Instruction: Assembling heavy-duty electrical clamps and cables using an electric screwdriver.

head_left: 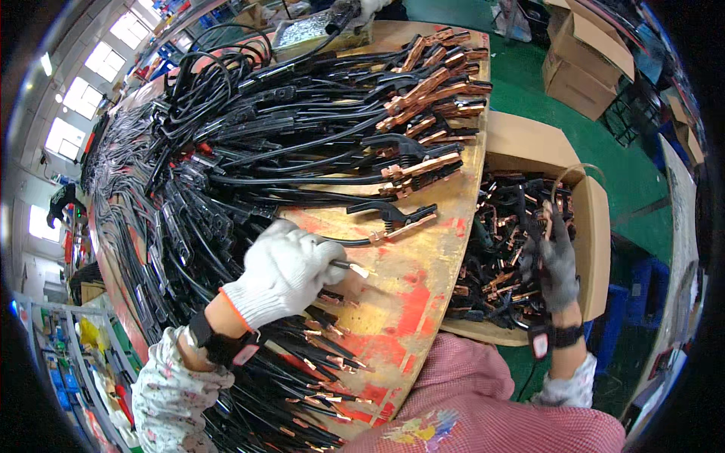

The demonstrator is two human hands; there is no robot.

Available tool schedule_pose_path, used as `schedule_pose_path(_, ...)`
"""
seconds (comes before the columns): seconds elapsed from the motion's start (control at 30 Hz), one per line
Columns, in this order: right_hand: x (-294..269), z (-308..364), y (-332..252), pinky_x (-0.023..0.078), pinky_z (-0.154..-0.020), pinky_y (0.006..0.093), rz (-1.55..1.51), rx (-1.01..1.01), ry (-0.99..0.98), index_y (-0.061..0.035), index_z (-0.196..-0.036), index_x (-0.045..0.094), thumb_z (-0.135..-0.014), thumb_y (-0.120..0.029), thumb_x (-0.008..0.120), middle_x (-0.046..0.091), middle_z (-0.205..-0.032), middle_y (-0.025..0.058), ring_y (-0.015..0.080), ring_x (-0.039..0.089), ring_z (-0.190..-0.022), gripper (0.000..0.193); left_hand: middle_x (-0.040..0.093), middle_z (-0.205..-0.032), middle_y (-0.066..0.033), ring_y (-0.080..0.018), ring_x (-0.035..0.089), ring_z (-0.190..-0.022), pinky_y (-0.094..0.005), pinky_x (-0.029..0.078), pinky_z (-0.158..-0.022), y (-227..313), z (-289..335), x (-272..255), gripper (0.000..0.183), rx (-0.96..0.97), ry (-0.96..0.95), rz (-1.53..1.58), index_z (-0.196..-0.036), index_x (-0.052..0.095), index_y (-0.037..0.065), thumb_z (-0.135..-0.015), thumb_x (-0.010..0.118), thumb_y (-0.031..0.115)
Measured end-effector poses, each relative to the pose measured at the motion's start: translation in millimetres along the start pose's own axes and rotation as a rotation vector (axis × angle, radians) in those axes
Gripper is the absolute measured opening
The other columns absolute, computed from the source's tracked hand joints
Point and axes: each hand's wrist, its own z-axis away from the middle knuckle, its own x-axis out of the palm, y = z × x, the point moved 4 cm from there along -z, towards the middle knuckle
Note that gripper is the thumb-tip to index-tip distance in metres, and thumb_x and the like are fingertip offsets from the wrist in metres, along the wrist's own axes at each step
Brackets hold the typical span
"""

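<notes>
In a white knitted glove, my left hand is closed around a black cable, whose pale, bare tip sticks out past the thumb. It is above the wooden table, beside a black spring clamp with copper jaws, fixed to a cable. My right hand, in a greyish glove, is inside a cardboard box at the right. Its fingers are stretched out and apart over a heap of loose clamps, black with copper parts. Whether its fingertips touch a clamp is hard to tell.
Cables with clamps attached lie along the table's far side. Nearer me are several cables with bare copper ends. Another gloved hand shows at the far edge. Open cartons and blue crates stand on the green floor.
</notes>
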Motion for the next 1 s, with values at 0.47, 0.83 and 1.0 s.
schedule_pose_path(0.47,149,38,-29,0.049,-0.065,0.0404,0.955,-0.618,-0.554,-0.0031,-0.098,0.059,-0.079,-0.032,0.066,0.058,-0.094,0.0158,0.0323,0.06,-0.079,0.035,0.066,-0.082,-0.0114,-0.0277,0.065,-0.072,-0.034,0.051,-0.063,9,11,1,0.025,-0.108,-0.014,0.529,-0.107,0.062,0.012,-0.083,0.056,0.017)
schedule_pose_path(0.83,201,36,-24,0.047,-0.054,0.0452,0.736,-0.396,-0.671,-0.0066,-0.096,0.057,-0.088,-0.043,0.052,0.061,-0.067,0.0168,0.0365,0.061,-0.061,0.038,0.067,-0.081,-0.0089,-0.0192,0.065,-0.075,-0.029,0.05,-0.068,5,4,-1,0.023,-0.307,-0.281,0.747,-0.093,0.068,0.009,-0.087,0.054,0.026)
schedule_pose_path(1.0,195,32,-17,0.048,-0.06,0.0409,0.399,-0.233,-0.887,-0.0029,-0.096,0.057,-0.092,-0.031,0.048,0.058,-0.069,0.019,0.0362,0.06,-0.065,0.029,0.065,-0.078,-0.0125,-0.0278,0.063,-0.07,-0.0344,0.049,-0.065,3,7,8,0.03,-0.161,-0.275,0.681,-0.097,0.065,0.009,-0.088,0.051,0.034)
